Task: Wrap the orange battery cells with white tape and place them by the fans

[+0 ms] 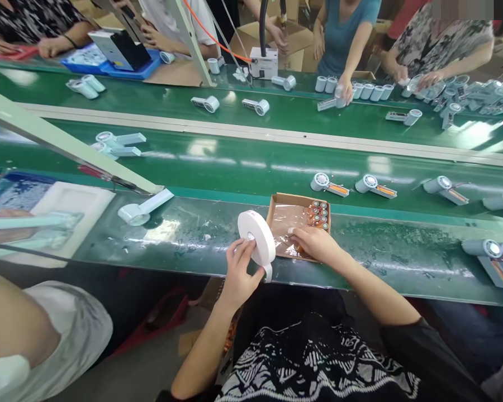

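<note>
from my remote seat: left hand (241, 273) holds white tape roll (260, 233), just left of cardboard box (297, 197). right hand (317, 243) over box, fingers narrow at small white bit (291, 230); i cannot tell if gripped. round parts (319, 213) in box.

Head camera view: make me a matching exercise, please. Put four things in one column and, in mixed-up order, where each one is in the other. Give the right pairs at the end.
Things
1. white tape roll
2. cardboard tray
3. small round parts
4. right hand

Places
A. grouped in a far corner, inside a brown container
B. reaching in over the near side of a brown container
C. held up on edge by the left hand
D. resting on the green bench, with other things inside it

Right pairs: 1-C, 2-D, 3-A, 4-B.
</note>
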Demonstrator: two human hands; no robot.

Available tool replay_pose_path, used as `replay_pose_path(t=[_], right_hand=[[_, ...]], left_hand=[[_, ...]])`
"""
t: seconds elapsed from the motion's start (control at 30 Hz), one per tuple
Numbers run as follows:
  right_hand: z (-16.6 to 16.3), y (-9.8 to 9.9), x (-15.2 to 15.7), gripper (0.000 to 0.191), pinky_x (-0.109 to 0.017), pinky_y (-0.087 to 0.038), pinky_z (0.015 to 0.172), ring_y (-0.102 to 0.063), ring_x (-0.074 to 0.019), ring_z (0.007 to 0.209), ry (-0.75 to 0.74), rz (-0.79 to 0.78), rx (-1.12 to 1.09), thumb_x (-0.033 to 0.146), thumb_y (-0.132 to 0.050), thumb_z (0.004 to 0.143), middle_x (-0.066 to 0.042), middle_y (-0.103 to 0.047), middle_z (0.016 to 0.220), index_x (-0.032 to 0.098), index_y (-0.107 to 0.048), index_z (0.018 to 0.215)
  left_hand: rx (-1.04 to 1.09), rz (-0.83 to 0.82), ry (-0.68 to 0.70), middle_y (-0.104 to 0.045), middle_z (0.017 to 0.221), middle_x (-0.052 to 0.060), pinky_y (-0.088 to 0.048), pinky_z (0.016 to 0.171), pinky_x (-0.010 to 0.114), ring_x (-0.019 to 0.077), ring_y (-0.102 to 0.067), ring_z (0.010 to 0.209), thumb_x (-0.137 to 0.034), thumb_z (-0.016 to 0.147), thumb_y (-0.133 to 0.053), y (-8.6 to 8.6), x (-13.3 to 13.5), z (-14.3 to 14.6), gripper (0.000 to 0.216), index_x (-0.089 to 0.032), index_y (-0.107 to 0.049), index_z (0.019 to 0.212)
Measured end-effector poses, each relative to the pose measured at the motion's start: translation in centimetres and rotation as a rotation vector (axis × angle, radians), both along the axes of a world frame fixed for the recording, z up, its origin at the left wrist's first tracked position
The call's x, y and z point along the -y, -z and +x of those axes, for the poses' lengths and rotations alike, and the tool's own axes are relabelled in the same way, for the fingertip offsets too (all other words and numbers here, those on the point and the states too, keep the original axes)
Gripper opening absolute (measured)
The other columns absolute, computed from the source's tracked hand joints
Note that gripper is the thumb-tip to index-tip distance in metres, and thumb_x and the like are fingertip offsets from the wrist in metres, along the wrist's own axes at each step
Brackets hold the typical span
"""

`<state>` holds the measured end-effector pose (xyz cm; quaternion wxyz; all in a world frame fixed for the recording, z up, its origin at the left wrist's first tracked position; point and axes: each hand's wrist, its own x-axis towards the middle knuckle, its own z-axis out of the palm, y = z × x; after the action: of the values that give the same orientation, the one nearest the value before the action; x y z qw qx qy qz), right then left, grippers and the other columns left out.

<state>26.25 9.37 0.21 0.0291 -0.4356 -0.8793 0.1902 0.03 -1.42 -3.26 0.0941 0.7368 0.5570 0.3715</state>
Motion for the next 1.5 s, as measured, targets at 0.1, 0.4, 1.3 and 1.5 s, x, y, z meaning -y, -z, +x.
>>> replay_pose_path(t=[0.1,0.4,1.3,1.5], right_hand=[[-0.4,-1.4,0.5,0.037,-0.031,-0.055,0.08,-0.076,-0.0284,0.104,-0.018,-0.023,0.149,0.046,-0.054,0.109,-0.014,-0.077,0.117,0.02,-0.066,0.132],[-1.0,-2.2,0.7,0.032,-0.033,-0.053,0.077,-0.077,-0.0323,0.097,0.057,-0.102,0.311,0.04,-0.059,0.104,-0.016,-0.077,0.106,0.017,-0.066,0.126],[0.5,-7.9,-0.5,0.062,-0.036,-0.057,0.077,-0.076,-0.026,0.089,-0.12,-0.278,-0.28,0.002,-0.052,0.081,-0.017,-0.078,0.12,0.01,-0.047,0.142],[0.5,-6.5,0.6,0.05,-0.041,-0.059,0.096,-0.075,-0.0247,0.104,0.034,-0.449,-0.524,0.019,-0.061,0.092,-0.012,-0.076,0.126,0.02,-0.053,0.141]], left_hand=[[-0.013,-0.019,-0.025,-0.061,0.133,0.014,-0.053,0.107,0.055,0.0368,-0.05,0.135,-0.021,0.093,-0.069,0.2,0.3,-0.2,0.065,-0.026,-0.045,0.154],[-0.031,0.004,-0.018,-0.061,0.13,0.015,-0.054,0.105,0.054,0.0365,-0.049,0.134,-0.018,0.092,-0.066,0.5,0.3,-0.1,0.064,-0.024,-0.044,0.152],[-0.431,0.28,0.006,-0.076,0.124,0.002,-0.04,0.125,0.053,0.0309,-0.045,0.127,0.008,0.088,-0.064,-1.8,0.3,0.2,0.068,-0.028,-0.067,0.146],[-0.367,0.26,-0.016,-0.076,0.123,0.005,-0.044,0.121,0.049,0.0307,-0.045,0.13,0.004,0.09,-0.066,-1.8,0.3,0.3,0.074,-0.031,-0.059,0.154]])
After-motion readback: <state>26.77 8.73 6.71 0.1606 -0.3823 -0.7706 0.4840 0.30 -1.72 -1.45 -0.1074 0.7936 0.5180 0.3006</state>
